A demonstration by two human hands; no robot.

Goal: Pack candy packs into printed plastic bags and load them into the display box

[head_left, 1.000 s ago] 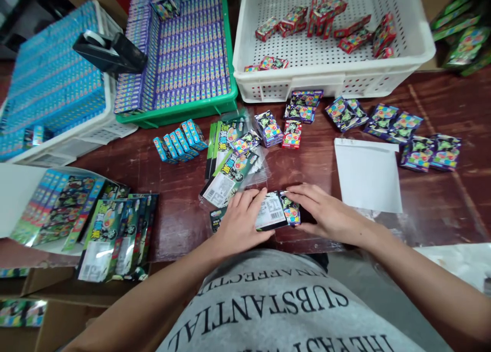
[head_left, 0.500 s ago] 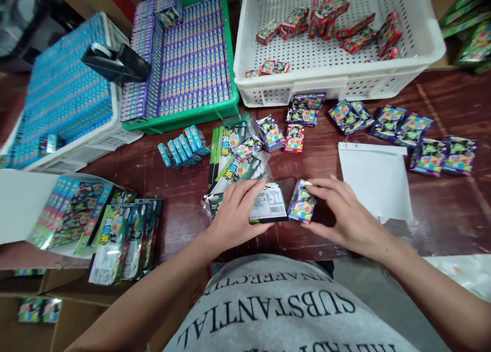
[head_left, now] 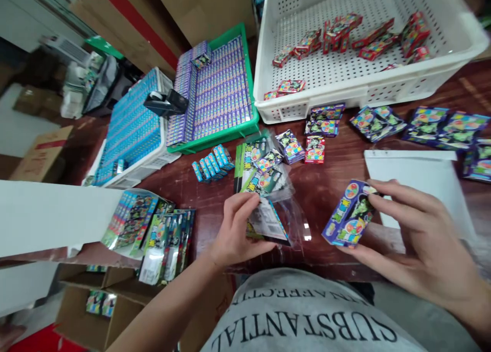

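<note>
My left hand (head_left: 240, 232) pinches a printed plastic bag (head_left: 270, 219), its clear end spread toward the right over the table. In my right hand (head_left: 414, 234) a small purple candy box (head_left: 351, 213) is gripped between thumb and fingers, lifted off the table and apart from the bag. Beyond the bag lie more flat green-and-black bags (head_left: 249, 160) with a loose purple box (head_left: 268, 160) on top. Beside them stand a short stack of purple boxes (head_left: 290, 146) and a red box (head_left: 315, 149).
A white crate (head_left: 307, 102) with red boxes and a green crate (head_left: 251, 122) of purple boxes stand behind. Left are a crate of blue boxes (head_left: 132, 132), a tape dispenser (head_left: 166, 102) and filled bags (head_left: 164, 244). A white sheet (head_left: 418, 168) lies at right.
My right hand has moved right with the purple box, away from the bag and up. My left hand keeps the bag, now tilted. The view has swung left.
</note>
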